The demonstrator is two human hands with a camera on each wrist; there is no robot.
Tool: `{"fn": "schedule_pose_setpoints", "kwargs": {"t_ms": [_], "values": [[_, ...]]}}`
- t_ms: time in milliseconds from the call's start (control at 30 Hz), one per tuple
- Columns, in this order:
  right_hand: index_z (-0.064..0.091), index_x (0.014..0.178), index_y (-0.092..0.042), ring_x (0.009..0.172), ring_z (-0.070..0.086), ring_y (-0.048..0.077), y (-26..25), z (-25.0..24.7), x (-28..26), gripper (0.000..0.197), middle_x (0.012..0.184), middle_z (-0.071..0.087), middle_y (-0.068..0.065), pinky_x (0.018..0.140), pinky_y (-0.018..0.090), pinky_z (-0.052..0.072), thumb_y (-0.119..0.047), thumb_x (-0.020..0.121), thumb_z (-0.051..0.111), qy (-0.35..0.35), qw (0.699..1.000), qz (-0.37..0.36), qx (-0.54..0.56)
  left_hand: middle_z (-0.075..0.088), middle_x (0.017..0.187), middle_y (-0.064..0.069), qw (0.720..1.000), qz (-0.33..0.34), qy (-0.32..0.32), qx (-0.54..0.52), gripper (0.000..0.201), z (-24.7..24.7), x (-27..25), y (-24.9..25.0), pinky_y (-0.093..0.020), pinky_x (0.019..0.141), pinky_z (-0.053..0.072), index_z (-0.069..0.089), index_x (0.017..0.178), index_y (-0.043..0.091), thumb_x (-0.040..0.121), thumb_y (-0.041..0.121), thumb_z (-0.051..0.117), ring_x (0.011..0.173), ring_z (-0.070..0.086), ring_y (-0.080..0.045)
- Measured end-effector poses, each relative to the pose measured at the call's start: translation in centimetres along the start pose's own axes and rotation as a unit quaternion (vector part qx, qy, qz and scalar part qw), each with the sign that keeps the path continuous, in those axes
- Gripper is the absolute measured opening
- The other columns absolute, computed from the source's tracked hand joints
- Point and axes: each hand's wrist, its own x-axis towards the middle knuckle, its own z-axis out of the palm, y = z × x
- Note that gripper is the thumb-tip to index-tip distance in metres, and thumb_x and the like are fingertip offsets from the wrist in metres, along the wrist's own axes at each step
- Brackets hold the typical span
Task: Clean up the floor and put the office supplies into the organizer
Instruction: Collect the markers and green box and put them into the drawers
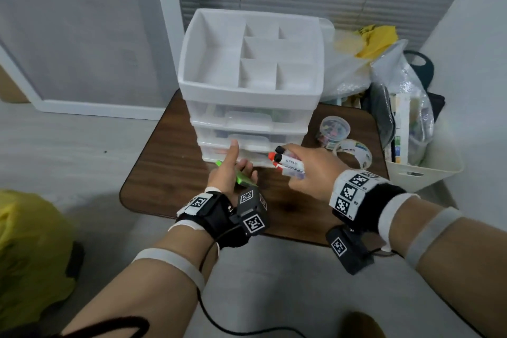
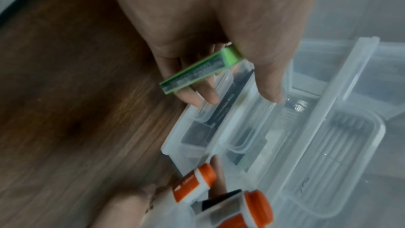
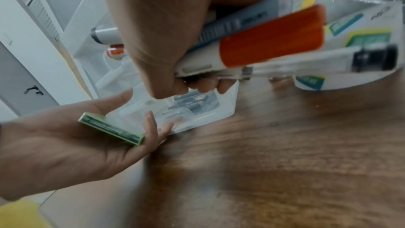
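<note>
Standing just beyond both hands on the brown table [image 1: 164,170], the white organizer [image 1: 248,90] looks rigid but light, thin-walled plastic; its translucent bottom drawer [image 2: 219,138] is best drawn by the moulded front lip, with the frame steadied, since the unit would probably slide on the smooth wood. The right hand [image 1: 315,173] is fisted palm-down round a bundle of markers [image 1: 290,163], caps pointing toward the drawers; these are stiff, smooth barrels, likely to slip lengthwise, so a mid-barrel grip suits. The left hand [image 1: 233,170] is turned palm-inward, thumb raised against the drawer fronts, fingers loosely extended toward the bottom drawer, with a small green box [image 2: 197,70] wedged across the fingers; light, flat, easily dropped, best pinched on its broad faces.
</note>
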Motion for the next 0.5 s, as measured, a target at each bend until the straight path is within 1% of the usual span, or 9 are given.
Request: {"fn": "schedule_pose_setpoints", "kwargs": {"t_ms": [67,100,167,200,267,333,400,433,500], "values": [[0.035,0.094,-0.042,0.067,0.058,0.020,0.4,-0.5,0.2,0.035,0.075,0.055,-0.009,0.063,0.034,0.051,-0.026,0.075,0.060,-0.003,1.000,0.008,-0.019,0.064,0.096,-0.005,1.000,-0.014,0.002,-0.007,0.067,0.3,0.2,-0.1,-0.036,0.072,0.057,0.054,0.107,0.005,0.067,0.050,0.083,0.075,0.066,-0.015],[0.034,0.091,-0.041,0.064,0.056,0.018,0.4,-0.8,0.4,0.034,0.073,0.054,-0.010,0.061,0.033,0.049,-0.025,0.077,0.060,-0.001,1.000,0.012,-0.027,0.064,0.097,-0.006,1.000,-0.024,-0.001,0.001,0.071,0.2,0.2,0.0,-0.036,0.069,0.057,0.055,0.109,0.005,0.065,0.053,0.082,0.076,0.067,-0.016],[0.034,0.086,-0.042,0.060,0.052,0.013,0.6,-1.4,0.6,0.033,0.069,0.052,-0.010,0.059,0.031,0.045,-0.026,0.080,0.062,0.003,0.999,0.014,-0.034,0.066,0.100,-0.008,0.998,-0.044,-0.016,0.042,0.082,0.1,0.1,0.0,-0.034,0.064,0.056,0.058,0.114,0.002,0.061,0.060,0.081,0.079,0.069,-0.018],[0.035,0.086,-0.042,0.059,0.051,0.011,0.6,-1.6,0.7,0.032,0.068,0.051,-0.010,0.059,0.031,0.044,-0.027,0.081,0.063,0.006,0.999,0.012,-0.037,0.067,0.105,-0.009,0.997,-0.056,-0.025,0.055,0.082,0.0,0.0,0.0,-0.034,0.062,0.056,0.059,0.118,0.001,0.064,0.060,0.079,0.085,0.071,-0.020],[0.036,0.089,-0.042,0.058,0.051,0.011,0.9,-1.7,1.0,0.032,0.067,0.050,-0.010,0.057,0.031,0.043,-0.027,0.082,0.063,0.013,0.999,0.014,-0.046,0.066,0.107,-0.008,0.994,-0.088,-0.037,0.053,0.063,-0.3,-0.6,0.1,-0.031,0.058,0.055,0.059,0.117,0.001,0.080,0.050,0.072,0.095,0.072,-0.022],[0.033,0.085,-0.043,0.059,0.053,0.015,0.8,-1.4,1.2,0.033,0.067,0.051,-0.009,0.056,0.032,0.044,-0.026,0.080,0.061,0.021,0.998,0.024,-0.053,0.064,0.102,-0.009,0.989,-0.132,-0.046,0.057,0.042,-0.8,-1.3,0.5,-0.027,0.053,0.053,0.055,0.114,0.000,0.092,0.035,0.064,0.090,0.073,-0.024],[0.032,0.082,-0.042,0.062,0.057,0.022,0.6,-1.0,1.2,0.031,0.070,0.054,-0.007,0.057,0.036,0.049,-0.023,0.079,0.056,0.025,0.997,0.024,-0.062,0.063,0.107,-0.013,0.982,-0.169,-0.041,0.074,0.041,-1.4,-2.2,1.0,-0.028,0.050,0.054,0.049,0.123,-0.001,0.094,0.025,0.061,0.080,0.075,-0.028],[0.033,0.086,-0.042,0.065,0.058,0.024,0.2,-1.1,1.2,0.030,0.073,0.055,-0.007,0.058,0.037,0.050,-0.022,0.080,0.055,0.021,0.997,0.024,-0.073,0.064,0.109,-0.016,0.979,-0.181,-0.038,0.084,0.044,-1.8,-2.5,1.2,-0.031,0.049,0.055,0.047,0.127,-0.002,0.093,0.023,0.061,0.078,0.074,-0.030],[0.041,0.105,-0.035,0.072,0.061,0.028,-1.1,-1.3,1.0,0.030,0.083,0.058,-0.007,0.058,0.035,0.048,-0.022,0.083,0.057,0.020,0.992,0.014,-0.121,0.066,0.105,-0.023,0.974,-0.204,-0.041,0.094,0.046,-2.3,-3.2,1.4,-0.034,0.051,0.056,0.046,0.127,-0.003,0.092,0.020,0.062,0.078,0.073,-0.032]]}}
